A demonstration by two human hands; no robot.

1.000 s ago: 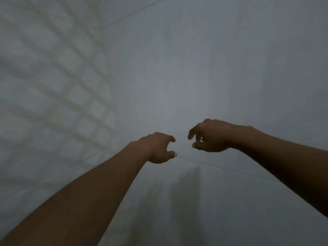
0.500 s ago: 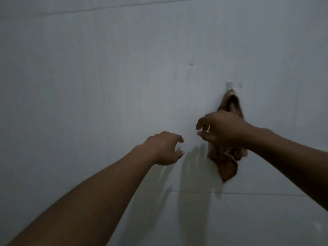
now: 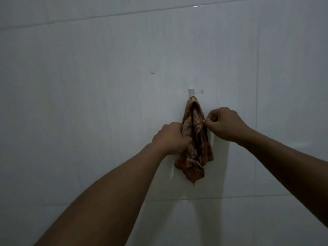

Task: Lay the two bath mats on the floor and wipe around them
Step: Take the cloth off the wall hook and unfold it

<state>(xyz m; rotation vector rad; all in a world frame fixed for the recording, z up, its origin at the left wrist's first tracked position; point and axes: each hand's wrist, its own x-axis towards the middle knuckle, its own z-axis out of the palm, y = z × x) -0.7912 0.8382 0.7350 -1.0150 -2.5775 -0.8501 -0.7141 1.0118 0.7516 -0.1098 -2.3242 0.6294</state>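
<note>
Brown cloth (image 3: 198,150) hangs bunched fr. wall hook (image 3: 191,92).

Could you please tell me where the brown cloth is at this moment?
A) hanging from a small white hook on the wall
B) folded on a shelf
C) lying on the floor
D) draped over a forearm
A: the cloth hangs from the white hook on the tiled wall, while the left hand grips its side and the right hand pinches its upper edge.
</note>
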